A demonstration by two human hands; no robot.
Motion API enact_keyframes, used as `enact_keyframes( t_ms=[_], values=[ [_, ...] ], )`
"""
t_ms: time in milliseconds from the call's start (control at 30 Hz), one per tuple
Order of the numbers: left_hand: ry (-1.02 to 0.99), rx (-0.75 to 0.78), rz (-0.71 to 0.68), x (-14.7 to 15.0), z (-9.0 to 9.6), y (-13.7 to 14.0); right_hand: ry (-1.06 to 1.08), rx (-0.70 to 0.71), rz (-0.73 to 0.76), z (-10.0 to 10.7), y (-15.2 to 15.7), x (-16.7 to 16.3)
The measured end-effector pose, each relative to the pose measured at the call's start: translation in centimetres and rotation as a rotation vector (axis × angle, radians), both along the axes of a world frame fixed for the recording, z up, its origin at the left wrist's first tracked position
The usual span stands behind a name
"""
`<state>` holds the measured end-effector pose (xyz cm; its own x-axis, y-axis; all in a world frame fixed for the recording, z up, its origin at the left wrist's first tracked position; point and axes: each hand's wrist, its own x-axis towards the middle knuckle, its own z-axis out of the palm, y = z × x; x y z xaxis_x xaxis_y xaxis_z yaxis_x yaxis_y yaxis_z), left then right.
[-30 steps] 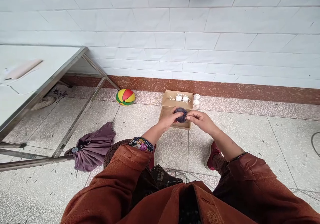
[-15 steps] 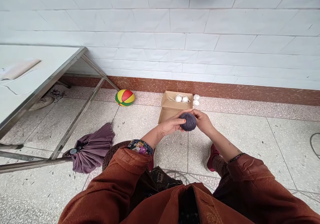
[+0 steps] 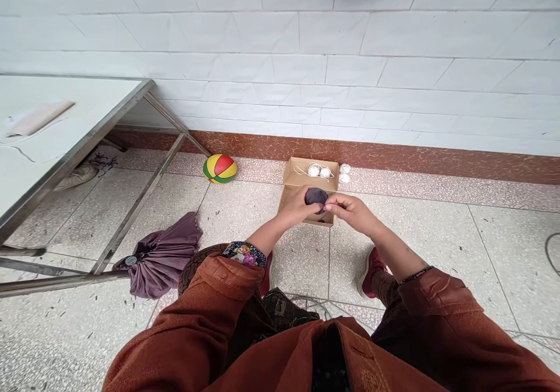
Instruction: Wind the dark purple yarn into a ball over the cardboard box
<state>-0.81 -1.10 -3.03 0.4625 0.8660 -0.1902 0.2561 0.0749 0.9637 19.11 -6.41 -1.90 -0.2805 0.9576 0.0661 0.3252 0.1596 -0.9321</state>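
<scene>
A dark purple-grey ball of yarn (image 3: 315, 196) is held above an open cardboard box (image 3: 291, 173). My left hand (image 3: 298, 206) wraps round the ball from the left, thumb along its near side. At the ball's lower right edge, the thumb and fingertips of my right hand (image 3: 350, 211) are pinched on its yarn; the strand itself is too fine to make out clearly. Two white yarn balls (image 3: 314, 170) with loose ends lie in the far half of the box. Two more white yarn balls (image 3: 345, 174) sit on the floor against its right side.
Left of the box, a red, yellow and green ball (image 3: 220, 168) rests near the wall. A folded purple umbrella (image 3: 168, 252) lies by the metal-framed table (image 3: 100, 103). A shoe (image 3: 77, 178) and dark tangled strands are under the table. Cables (image 3: 552, 249) run across the floor.
Both hands have shifted slightly left and away from me with the yarn ball. My right hand has gone from cupping the ball's far side to pinching at its near right edge.
</scene>
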Motion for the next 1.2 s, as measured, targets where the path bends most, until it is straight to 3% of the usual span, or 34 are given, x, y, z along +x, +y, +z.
enact_keyframes(
  t_ms=[67, 167, 367, 467, 600, 667, 733, 867, 1000, 1100, 1200],
  values=[
    [-0.049, -0.022, -0.150, -0.1, 0.2, -0.3, 0.038, 0.010, -0.105, 0.1, 0.6, 0.4],
    [-0.232, -0.201, -0.299, -0.2, 0.7, -1.0, 0.014, 0.024, -0.236, -0.7, 1.3, 0.7],
    [-0.517, -0.415, -0.278, -0.1, 1.6, -1.4, -0.098, 0.009, -0.258, -3.2, 1.0, 0.1],
    [-0.434, -0.331, -0.081, 0.1, 1.2, -0.9, -0.185, 0.011, -0.154, -3.5, 0.3, -0.4],
    [-0.125, -0.077, 0.129, -0.1, -0.1, -0.1, -0.159, 0.004, 0.065, -2.4, -0.4, -0.8],
    [0.000, 0.044, 0.130, -0.3, -0.7, 0.1, -0.086, 0.015, 0.090, -1.5, -0.4, -0.8],
    [0.040, 0.093, 0.030, -0.5, -0.9, 0.0, -0.017, 0.034, 0.035, -0.8, -0.1, -0.7],
    [-0.068, -0.059, -0.246, -0.7, -0.1, -0.7, 0.063, 0.079, -0.183, -0.8, 0.9, -0.2],
    [-0.368, -0.318, -0.359, -0.8, 0.8, -1.4, 0.021, 0.056, -0.297, -2.3, 1.3, 0.0],
    [-0.545, -0.443, -0.310, -0.8, 1.1, -1.4, -0.054, 0.028, -0.307, -3.3, 1.1, -0.3],
    [-0.620, -0.442, -0.107, -0.8, 1.1, -1.0, -0.132, 0.047, -0.260, -3.7, 0.6, -0.9]
  ],
)
